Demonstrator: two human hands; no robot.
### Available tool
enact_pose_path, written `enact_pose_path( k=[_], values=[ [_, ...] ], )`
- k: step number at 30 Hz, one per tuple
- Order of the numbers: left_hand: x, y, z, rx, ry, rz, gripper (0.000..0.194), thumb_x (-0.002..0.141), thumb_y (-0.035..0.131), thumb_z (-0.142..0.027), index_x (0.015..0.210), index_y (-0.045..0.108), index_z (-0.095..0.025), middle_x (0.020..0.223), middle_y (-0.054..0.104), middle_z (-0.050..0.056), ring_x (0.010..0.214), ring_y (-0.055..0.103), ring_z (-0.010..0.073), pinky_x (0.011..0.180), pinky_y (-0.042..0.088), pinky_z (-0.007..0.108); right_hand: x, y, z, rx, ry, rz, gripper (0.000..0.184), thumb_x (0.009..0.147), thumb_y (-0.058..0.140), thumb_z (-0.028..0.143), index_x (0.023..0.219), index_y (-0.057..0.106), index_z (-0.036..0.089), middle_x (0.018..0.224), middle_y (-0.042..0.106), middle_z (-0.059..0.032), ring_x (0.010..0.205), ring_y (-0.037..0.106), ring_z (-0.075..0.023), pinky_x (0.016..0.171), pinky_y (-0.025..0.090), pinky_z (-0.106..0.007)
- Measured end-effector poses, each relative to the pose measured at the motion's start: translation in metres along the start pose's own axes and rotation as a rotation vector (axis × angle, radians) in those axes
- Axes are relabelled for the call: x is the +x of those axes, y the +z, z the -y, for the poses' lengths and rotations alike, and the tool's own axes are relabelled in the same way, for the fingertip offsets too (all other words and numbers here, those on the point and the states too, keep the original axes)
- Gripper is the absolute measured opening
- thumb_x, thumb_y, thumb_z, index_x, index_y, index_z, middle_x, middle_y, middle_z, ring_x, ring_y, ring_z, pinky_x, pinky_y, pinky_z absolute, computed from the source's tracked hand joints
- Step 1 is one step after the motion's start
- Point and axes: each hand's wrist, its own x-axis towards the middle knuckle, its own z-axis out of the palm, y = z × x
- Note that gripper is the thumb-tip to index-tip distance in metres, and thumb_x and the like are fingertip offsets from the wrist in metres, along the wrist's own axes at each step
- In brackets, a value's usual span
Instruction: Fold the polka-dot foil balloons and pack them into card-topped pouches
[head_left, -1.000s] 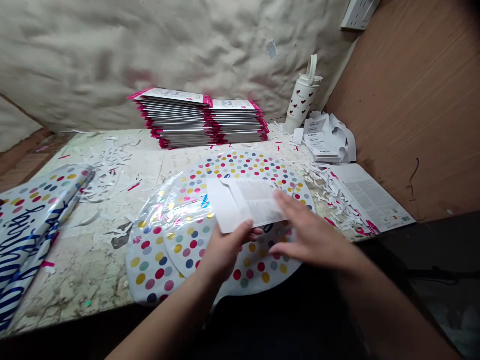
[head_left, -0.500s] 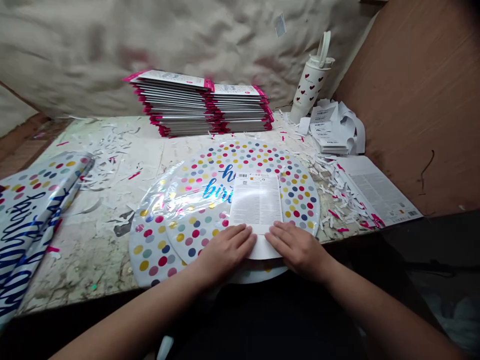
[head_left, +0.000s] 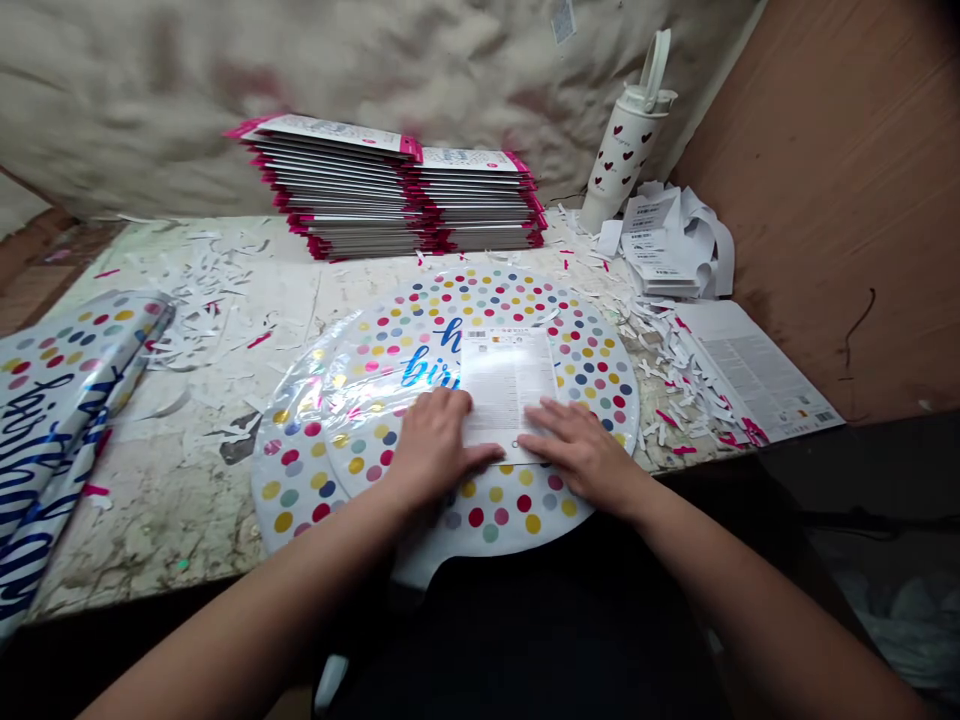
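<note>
A printed white card (head_left: pixel 499 372) lies flat on a stack of round, flat foil balloons (head_left: pixel 491 500) with coloured dots and blue lettering, partly covered by the card. My left hand (head_left: pixel 431 445) rests at the card's lower left, fingers bent along its left edge and thumb spread out along the bottom edge. Across from it, my right hand (head_left: pixel 581 450) lies flat with fingers stretched over the card's lower right corner and the balloon beside it. At least two balloons overlap, and their near edge hangs at the table's front.
Pink-edged card packs (head_left: pixel 352 190) stand piled at the back. A heart-patterned tumbler (head_left: pixel 622 150), a label strip (head_left: pixel 664 245) and a larger printed sheet (head_left: pixel 757 370) are on the right. Paper scraps (head_left: pixel 690 370) litter the table. Folded dotted foil (head_left: pixel 67 400) lies left.
Both hands have moved slightly up over the card, and my left thumb has spread away from its fingers. The plain white area below the card has gone; dotted foil shows there now.
</note>
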Motion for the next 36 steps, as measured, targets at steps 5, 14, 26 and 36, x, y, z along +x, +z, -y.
enact_pose_path(
  k=[5, 14, 26, 36],
  values=[
    [-0.03, -0.029, 0.027, -0.055, -0.23, -0.098, 0.042, 0.075, 0.053, -0.054, 0.096, 0.056, -0.017, 0.097, 0.056, 0.01, 0.094, 0.05, 0.0281, 0.081, 0.04, 0.04, -0.034, 0.0, 0.007, -0.111, -0.178, 0.012, 0.044, 0.085, 0.052, 0.027, 0.127, 0.047, 0.016, 0.131, 0.048, -0.0121, 0.122, 0.043, -0.0273, 0.097, 0.039, -0.05],
    [-0.037, -0.025, -0.035, -1.585, -0.667, 0.401, 0.021, 0.077, 0.063, -0.035, 0.082, 0.059, -0.016, 0.077, 0.065, 0.004, 0.07, 0.062, 0.013, 0.061, 0.047, 0.021, -0.017, -0.025, 0.052, -0.378, -0.353, -0.354, 0.028, 0.084, 0.043, 0.004, 0.103, 0.062, 0.002, 0.099, 0.068, -0.0167, 0.093, 0.064, -0.025, 0.076, 0.055, -0.038],
    [-0.025, -0.017, -0.046, -1.802, -0.623, 0.194, 0.017, 0.077, 0.063, -0.031, 0.076, 0.061, -0.013, 0.075, 0.064, 0.003, 0.07, 0.061, 0.0121, 0.072, 0.049, 0.025, 0.008, -0.03, 0.051, 0.267, -0.003, -0.334, 0.041, 0.081, 0.057, 0.03, 0.12, 0.05, 0.017, 0.104, 0.065, -0.0107, 0.093, 0.062, -0.0203, 0.08, 0.053, -0.033],
    [-0.017, -0.034, -0.033, -1.302, -0.405, 0.065, 0.032, 0.08, 0.056, -0.033, 0.108, 0.049, -0.019, 0.096, 0.062, 0.005, 0.082, 0.061, 0.0169, 0.072, 0.049, 0.03, -0.005, -0.062, 0.002, 0.482, 0.276, -0.083, 0.013, 0.079, 0.058, 0.03, 0.078, 0.069, 0.023, 0.077, 0.068, -0.0014, 0.07, 0.064, -0.0168, 0.063, 0.053, -0.027]
  ],
)
